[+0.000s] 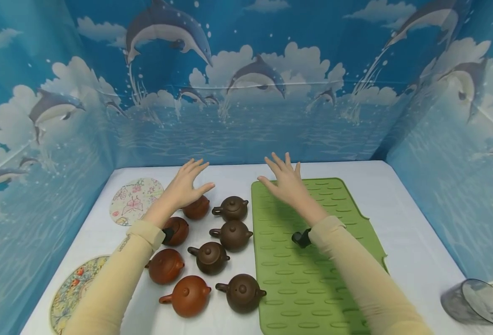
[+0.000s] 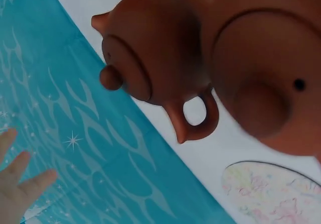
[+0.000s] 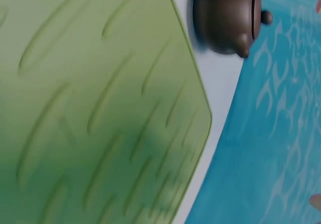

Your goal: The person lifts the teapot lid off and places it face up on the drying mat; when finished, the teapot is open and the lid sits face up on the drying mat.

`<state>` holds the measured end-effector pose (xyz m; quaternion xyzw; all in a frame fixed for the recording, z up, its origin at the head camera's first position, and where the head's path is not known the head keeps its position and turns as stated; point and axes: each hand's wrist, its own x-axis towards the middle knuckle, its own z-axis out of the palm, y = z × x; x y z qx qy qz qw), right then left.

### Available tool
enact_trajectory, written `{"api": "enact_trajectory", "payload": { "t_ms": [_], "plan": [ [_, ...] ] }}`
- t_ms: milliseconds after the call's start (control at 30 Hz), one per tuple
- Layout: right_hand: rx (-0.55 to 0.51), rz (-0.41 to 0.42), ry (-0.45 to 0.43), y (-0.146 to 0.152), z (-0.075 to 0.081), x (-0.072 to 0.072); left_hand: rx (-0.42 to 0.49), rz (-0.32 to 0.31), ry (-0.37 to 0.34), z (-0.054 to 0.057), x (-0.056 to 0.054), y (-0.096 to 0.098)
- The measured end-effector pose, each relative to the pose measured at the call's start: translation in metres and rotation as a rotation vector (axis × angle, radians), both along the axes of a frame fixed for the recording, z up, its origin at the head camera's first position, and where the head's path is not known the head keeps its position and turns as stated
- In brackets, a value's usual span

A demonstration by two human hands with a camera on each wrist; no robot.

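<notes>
In the head view my left hand (image 1: 184,186) hovers, fingers spread, above the far end of the reddish-brown teapots. Nearest it is a reddish teapot (image 1: 197,208), partly hidden by the hand; the left wrist view shows a reddish teapot (image 2: 155,48) with its lid knob and loop handle. My right hand (image 1: 287,184) is raised with spread fingers over the far part of a green mat (image 1: 288,260). Neither hand holds anything. Dark brown teapots, such as the nearest one (image 1: 243,293), line up between the reddish ones and the mat.
A round patterned mat (image 1: 135,200) lies at the far left, and a larger flowered one (image 1: 62,298) sits partly under the left sleeve. A grey see-through cup (image 1: 460,302) lies tipped at the right front. Dolphin-print cloth (image 1: 246,130) walls in the white table (image 1: 380,195).
</notes>
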<state>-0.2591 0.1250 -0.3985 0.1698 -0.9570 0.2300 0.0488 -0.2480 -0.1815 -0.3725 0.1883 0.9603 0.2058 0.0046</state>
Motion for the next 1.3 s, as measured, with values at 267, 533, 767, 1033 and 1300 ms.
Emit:
{"api": "enact_trajectory", "payload": {
  "t_ms": [267,533,767,1033,1300],
  "plan": [
    [-0.158,0.081,-0.033,-0.031,-0.014,0.004,0.119,-0.015,-0.144,-0.02,0.007,0.001],
    [-0.253,0.152,-0.111,-0.055,-0.027,0.006,0.187,0.005,-0.266,-0.039,0.01,0.016],
    [-0.257,0.192,-0.148,-0.067,-0.041,0.003,0.181,0.032,-0.35,-0.051,0.01,0.027],
    [-0.31,0.216,-0.201,-0.074,-0.05,0.0,0.198,0.061,-0.373,-0.056,0.008,0.029],
    [-0.28,0.231,-0.167,-0.075,-0.054,-0.001,0.152,0.063,-0.357,-0.058,0.005,0.028]
  ]
}}
